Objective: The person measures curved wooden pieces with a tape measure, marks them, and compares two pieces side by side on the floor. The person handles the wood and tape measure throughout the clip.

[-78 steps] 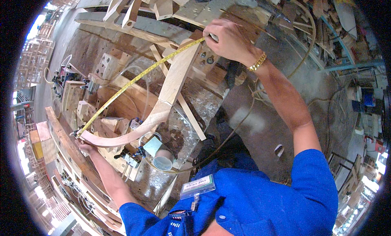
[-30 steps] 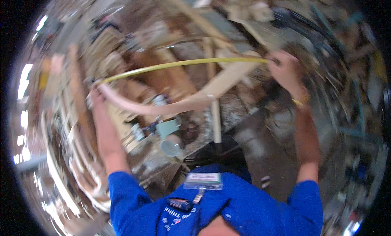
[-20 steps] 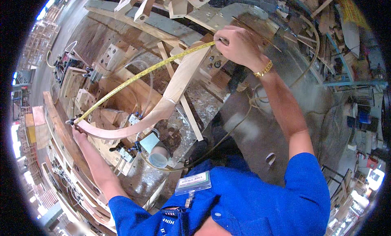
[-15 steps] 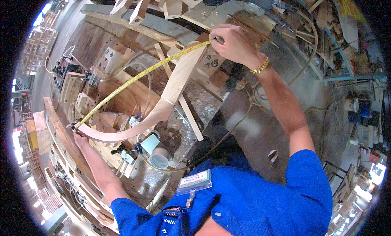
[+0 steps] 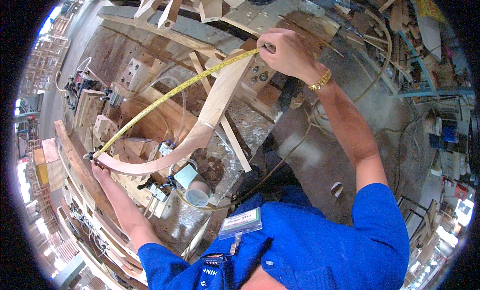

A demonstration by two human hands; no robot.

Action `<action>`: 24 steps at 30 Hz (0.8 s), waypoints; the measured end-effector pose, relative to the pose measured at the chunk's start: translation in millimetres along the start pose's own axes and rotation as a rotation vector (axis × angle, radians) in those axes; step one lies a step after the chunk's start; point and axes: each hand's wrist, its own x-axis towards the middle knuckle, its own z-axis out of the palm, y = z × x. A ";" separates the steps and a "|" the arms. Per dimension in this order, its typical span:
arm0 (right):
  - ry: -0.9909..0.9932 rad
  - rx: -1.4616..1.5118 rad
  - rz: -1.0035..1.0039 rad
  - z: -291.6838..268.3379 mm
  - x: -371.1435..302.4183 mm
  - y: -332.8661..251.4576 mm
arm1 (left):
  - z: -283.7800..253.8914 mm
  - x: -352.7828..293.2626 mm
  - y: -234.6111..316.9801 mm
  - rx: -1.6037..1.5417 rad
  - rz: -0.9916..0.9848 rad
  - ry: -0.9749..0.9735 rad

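A yellow tape measure point(image 5: 172, 91) stretches across a curved wooden piece point(image 5: 202, 136) from its lower-left end to its upper-right end, above a cluttered tabletop point(image 5: 175, 229). The grip of the right hand point(image 5: 286, 51) pinches the tape at the upper end; the left hand point(image 5: 102, 173) is at the lower end, its grip too hidden to tell. A translucent cup point(image 5: 197, 196) sits near the person's blue shirt point(image 5: 320, 240).

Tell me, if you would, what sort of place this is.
This looks like a woodworking shop, perhaps for furniture: a yellow tape measure spans a curved wooden piece, with drilled wooden blocks beyond and loose wood piled at the upper right.
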 end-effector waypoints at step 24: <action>-0.009 -0.034 0.006 -5.4 -1.1 -6.1 | -30.4 31.5 -7.6 -0.002 0.014 0.159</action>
